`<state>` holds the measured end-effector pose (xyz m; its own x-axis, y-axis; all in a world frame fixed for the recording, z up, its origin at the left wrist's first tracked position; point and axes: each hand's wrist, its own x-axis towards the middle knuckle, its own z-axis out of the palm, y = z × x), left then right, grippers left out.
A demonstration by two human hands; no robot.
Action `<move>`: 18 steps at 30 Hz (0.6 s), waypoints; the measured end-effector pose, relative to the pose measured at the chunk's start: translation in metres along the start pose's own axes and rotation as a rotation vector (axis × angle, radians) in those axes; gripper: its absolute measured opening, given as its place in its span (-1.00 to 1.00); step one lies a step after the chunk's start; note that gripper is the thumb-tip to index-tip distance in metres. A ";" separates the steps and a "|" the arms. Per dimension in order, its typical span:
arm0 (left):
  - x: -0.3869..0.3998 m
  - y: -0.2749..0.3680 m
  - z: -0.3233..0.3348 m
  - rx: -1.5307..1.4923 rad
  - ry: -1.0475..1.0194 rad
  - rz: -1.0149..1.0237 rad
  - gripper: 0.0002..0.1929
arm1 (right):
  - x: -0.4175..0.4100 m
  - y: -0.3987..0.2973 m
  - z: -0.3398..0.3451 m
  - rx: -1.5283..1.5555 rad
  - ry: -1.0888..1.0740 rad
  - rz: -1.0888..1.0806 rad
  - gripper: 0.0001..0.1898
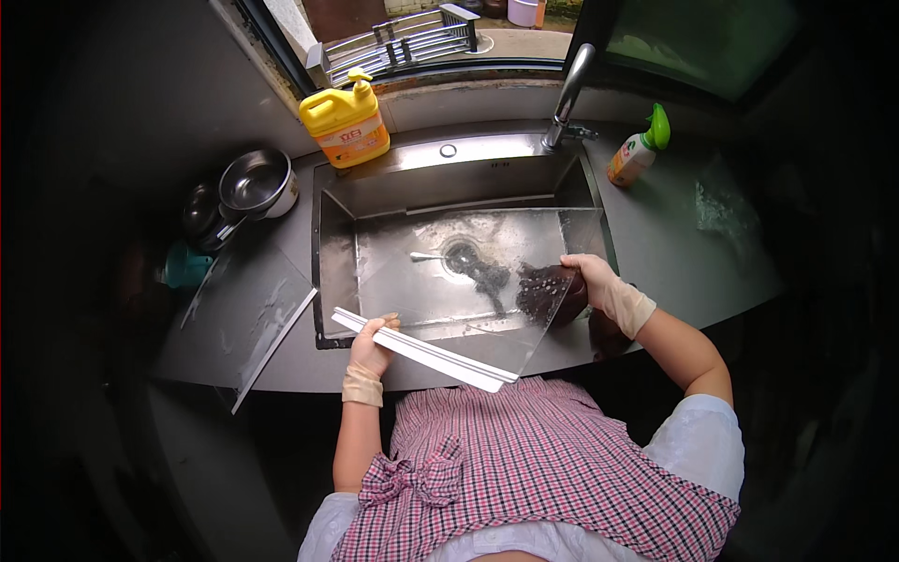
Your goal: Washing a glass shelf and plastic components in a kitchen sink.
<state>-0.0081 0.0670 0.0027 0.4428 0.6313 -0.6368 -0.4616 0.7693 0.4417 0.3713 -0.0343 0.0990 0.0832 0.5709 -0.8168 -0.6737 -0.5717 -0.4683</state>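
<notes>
Both hands wear thin pale gloves and hold a clear glass shelf panel [484, 302], tilted over the stainless steel sink [337, 232]. My left hand [372, 349] grips the white trim strip [435, 357] along the panel's near edge. At the right edge, my right hand [602, 282] pinches the glass, with its fingers partly hidden. Water drops and wet streaks show on the panel's right part. Through the glass I see the drain [462, 258] and a small shiny metal piece [426, 257] beside it.
A second white-edged panel [246, 316], streaked with whitish film, overhangs the counter at left. Behind it are metal pots [256, 184] and a teal container [188, 265]. A yellow pump jug [344, 133], the faucet [574, 88] and a green-topped spray bottle [632, 160] surround the sink.
</notes>
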 end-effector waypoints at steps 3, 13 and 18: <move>0.023 0.014 -0.002 0.040 0.191 0.007 -0.76 | -0.022 0.013 0.023 -0.043 0.083 -0.072 -0.80; 0.016 0.059 -0.029 0.360 0.071 0.041 -0.55 | -0.002 0.068 0.092 0.077 0.101 -0.175 -0.83; -0.096 0.061 0.093 1.394 0.040 1.045 -0.38 | 0.017 0.079 0.133 -0.121 0.182 -0.260 -0.76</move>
<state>-0.0066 0.0625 0.1494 0.3875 0.8894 0.2426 0.4447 -0.4108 0.7959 0.2219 0.0083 0.0930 0.3776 0.5987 -0.7064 -0.5217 -0.4927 -0.6964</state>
